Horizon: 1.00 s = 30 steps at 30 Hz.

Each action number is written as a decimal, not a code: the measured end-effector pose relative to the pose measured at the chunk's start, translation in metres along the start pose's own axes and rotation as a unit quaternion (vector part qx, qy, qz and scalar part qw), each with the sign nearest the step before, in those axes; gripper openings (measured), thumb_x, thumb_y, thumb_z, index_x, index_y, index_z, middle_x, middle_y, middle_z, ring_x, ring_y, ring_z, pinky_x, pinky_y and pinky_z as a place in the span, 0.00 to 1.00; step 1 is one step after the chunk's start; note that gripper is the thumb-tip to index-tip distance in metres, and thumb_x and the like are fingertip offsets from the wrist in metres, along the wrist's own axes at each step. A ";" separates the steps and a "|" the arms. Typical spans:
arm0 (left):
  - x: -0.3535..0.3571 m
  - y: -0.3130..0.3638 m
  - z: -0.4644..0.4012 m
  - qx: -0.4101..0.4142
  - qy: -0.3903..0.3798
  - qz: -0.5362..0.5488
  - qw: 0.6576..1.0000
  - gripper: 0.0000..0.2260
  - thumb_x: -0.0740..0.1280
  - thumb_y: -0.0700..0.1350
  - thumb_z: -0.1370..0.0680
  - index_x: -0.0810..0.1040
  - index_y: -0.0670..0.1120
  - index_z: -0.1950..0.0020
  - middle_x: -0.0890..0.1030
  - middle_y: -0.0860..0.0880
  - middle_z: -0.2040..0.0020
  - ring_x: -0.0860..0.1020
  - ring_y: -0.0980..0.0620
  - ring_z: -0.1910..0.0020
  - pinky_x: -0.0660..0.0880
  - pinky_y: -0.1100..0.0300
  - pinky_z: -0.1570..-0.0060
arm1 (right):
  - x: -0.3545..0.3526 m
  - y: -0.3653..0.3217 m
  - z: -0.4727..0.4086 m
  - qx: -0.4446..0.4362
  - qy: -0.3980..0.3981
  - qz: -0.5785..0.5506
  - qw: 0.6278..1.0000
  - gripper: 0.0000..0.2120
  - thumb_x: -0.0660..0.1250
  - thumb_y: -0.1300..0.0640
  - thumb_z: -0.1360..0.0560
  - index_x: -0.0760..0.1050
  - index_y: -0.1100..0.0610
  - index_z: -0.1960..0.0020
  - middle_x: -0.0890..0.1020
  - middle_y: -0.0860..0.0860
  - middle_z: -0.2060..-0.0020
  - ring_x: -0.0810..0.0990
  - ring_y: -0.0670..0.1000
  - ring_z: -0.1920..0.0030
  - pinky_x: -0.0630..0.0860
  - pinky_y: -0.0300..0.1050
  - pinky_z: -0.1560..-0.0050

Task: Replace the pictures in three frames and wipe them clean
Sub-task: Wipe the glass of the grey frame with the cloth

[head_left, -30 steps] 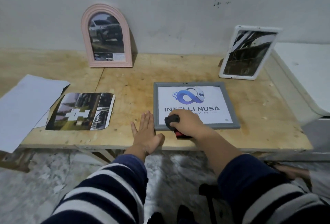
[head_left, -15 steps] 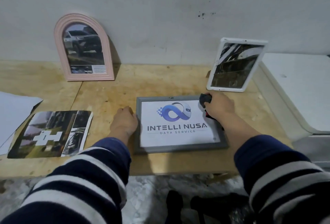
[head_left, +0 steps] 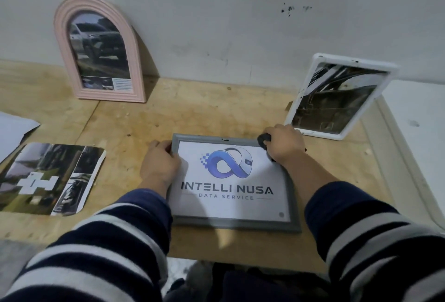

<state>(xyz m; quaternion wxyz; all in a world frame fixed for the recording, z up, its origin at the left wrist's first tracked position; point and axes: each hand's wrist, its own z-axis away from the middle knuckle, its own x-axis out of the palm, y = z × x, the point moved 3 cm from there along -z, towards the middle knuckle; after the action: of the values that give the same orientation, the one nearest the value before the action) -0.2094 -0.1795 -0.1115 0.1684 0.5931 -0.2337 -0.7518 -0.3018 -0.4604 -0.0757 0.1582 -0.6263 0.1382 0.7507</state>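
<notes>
1. The grey frame (head_left: pixel 234 182) lies flat and face up on the wooden table (head_left: pixel 204 114), close to the near edge, between the person's two forearms.
2. The right hand (head_left: pixel 284 144) is at the frame's far right corner, fingers curled round a dark cloth (head_left: pixel 264 138) and pressing it down there.
3. The left hand (head_left: pixel 160 164) sits on the frame's left rail near the far corner, fingers bent over the edge and gripping it (a steadying hold, I judge).
4. The step in hand looks like wiping this frame. To do it well, keep the left hand firm so the frame does not skate on the wood, run the cloth in overlapping strokes across the whole glass, and work along the rails and into the corners, where dirt tends to stay.
5. The picture in it reads "INTELLI NUSA" in large dark letters, with "DATA SERVICE" in smaller ones beneath, under a blue loop-shaped logo.
6. Further out, a pink arched frame (head_left: pixel 100 49) leans on the wall at the far left and a white frame (head_left: pixel 337 97) leans at the far right, just beyond the right hand; both hold car photos, and the pink one's small caption is unreadable.
7. A loose printed photo (head_left: pixel 51 177) lies flat to the left, with white paper (head_left: pixel 14 130) beyond it.
</notes>
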 end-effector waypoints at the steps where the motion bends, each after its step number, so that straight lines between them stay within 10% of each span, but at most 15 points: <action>1: 0.001 -0.001 0.001 0.000 0.004 0.004 1.000 0.17 0.61 0.43 0.21 0.75 0.47 0.33 0.71 0.45 0.38 0.76 0.42 0.46 0.72 0.53 0.48 | -0.001 -0.002 -0.003 -0.007 -0.004 -0.002 1.000 0.14 0.60 0.59 0.24 0.76 0.50 0.40 0.78 0.53 0.45 0.73 0.58 0.43 0.68 0.48 0.48; 30: -0.008 -0.020 -0.010 0.053 -0.041 0.040 0.997 0.17 0.65 0.51 0.22 0.75 0.52 0.34 0.72 0.54 0.48 0.75 0.52 0.50 0.75 0.55 0.47 | 0.004 -0.141 -0.044 -0.131 -0.037 -0.092 0.986 0.10 0.64 0.54 0.23 0.78 0.53 0.43 0.80 0.53 0.50 0.79 0.56 0.51 0.76 0.48 0.53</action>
<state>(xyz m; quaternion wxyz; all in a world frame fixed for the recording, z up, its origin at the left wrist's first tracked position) -0.1973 -0.1605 -0.1178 0.1568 0.5597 -0.3031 -0.7551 -0.2049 -0.3493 -0.0886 0.1482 -0.6235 -0.0255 0.7672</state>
